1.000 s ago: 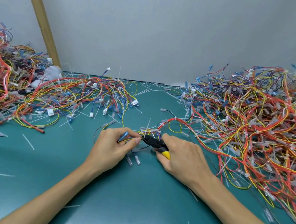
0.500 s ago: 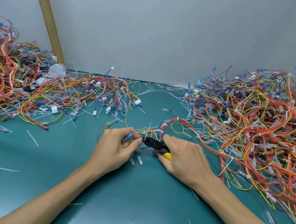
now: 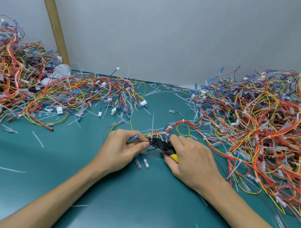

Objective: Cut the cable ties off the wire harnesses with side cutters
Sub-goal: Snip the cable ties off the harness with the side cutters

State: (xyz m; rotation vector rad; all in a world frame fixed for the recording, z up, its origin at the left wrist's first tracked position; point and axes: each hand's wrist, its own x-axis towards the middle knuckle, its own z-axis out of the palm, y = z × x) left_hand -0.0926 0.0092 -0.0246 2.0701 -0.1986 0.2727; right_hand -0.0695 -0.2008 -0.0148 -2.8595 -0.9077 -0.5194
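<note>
My left hand (image 3: 120, 146) pinches a thin bundle of one wire harness (image 3: 181, 123), with a blue terminal sticking out between its fingers. My right hand (image 3: 191, 159) grips the black and yellow side cutters (image 3: 162, 145), their black jaws pointing left at the pinched wires, right by my left fingertips. A white cable tie (image 3: 152, 122) stands up from the harness just behind the jaws. The harness, red, yellow and blue, arcs back and to the right into the big pile. Whether the jaws touch a tie I cannot tell.
A large tangled wire pile (image 3: 273, 129) fills the right side of the green table (image 3: 132, 199). Another wire pile (image 3: 4, 75) covers the left and spreads toward the centre. Cut white ties (image 3: 8, 169) and clear terminal sleeves (image 3: 141, 163) lie scattered. Wooden posts (image 3: 51, 11) lean against the wall.
Both hands keep the same grip and stay together at the table's middle. The view has shifted slightly; the cutter jaws stay at the pinched wires.
</note>
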